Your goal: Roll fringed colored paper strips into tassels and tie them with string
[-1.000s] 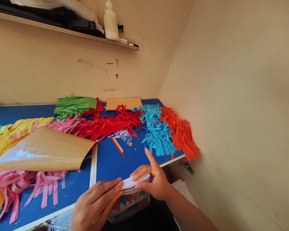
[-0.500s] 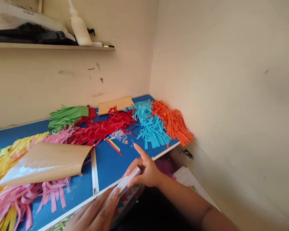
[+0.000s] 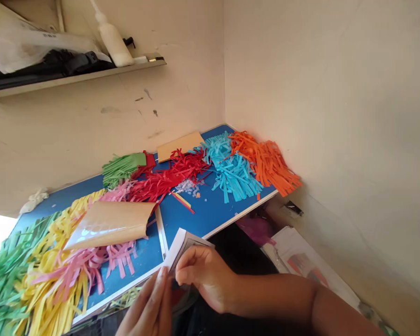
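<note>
A folded white paper (image 3: pixel 178 245) with a dark printed line is held over the table's front edge. My left hand (image 3: pixel 149 303) grips its lower end, fingers pressed together on it. Around the paper's right side, my right hand (image 3: pixel 205 275) has its fingers curled in, thumb against the index finger; the paper passes behind them. Beneath the hands, a clear container with coloured bits is partly hidden. Beyond them lies the blue table (image 3: pixel 210 210) with red fringed paper (image 3: pixel 161 182) and light blue fringe (image 3: pixel 234 172).
Orange fringe (image 3: pixel 266 161) lies at the right corner. Brown paper (image 3: pixel 112 224) rests over pink and yellow fringe (image 3: pixel 52 266) on the left. Green fringe (image 3: pixel 124 169) is behind. A shelf (image 3: pixel 80 77) holds a white bottle (image 3: pixel 115 44). Walls border the table.
The view has shifted left. The paper now stands up with a wider face showing, and my right hand's extended index finger has curled in.
</note>
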Demonstrator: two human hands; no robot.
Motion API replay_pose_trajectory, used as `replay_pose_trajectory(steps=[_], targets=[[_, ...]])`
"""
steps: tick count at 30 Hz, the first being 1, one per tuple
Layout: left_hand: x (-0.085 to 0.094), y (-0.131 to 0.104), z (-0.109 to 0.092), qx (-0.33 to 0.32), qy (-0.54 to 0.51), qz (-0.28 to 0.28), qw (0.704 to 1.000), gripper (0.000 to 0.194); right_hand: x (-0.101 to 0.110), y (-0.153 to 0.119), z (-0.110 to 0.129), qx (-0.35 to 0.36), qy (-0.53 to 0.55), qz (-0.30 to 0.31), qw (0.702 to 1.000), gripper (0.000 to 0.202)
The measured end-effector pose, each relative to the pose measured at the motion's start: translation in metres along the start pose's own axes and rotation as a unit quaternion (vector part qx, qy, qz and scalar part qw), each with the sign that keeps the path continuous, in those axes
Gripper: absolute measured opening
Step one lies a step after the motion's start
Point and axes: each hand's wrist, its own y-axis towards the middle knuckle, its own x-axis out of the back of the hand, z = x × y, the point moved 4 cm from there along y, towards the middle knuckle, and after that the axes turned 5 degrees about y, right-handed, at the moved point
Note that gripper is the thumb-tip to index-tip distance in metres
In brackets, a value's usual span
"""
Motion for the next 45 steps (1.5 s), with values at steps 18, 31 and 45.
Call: replay_pose_trajectory(steps=[18, 31, 45], targets=[[-0.008, 0.014, -0.039, 0.048, 0.031, 0.015, 0.998, 0.075, 0.022, -0.001, -0.014, 0.014, 0.007, -0.146, 0.989, 0.034], [-0.005, 0.013, -0.034, 0.009, 0.006, 0.038, 0.999, 0.062, 0.02, -0.002, -0.015, 0.019, -0.021, -0.141, 0.99, 0.034], [-0.008, 0.012, -0.029, 0.068, 0.025, 0.078, 0.994, 0.078, 0.025, 0.005, -0.017, 0.051, -0.059, -0.125, 0.989, 0.031]])
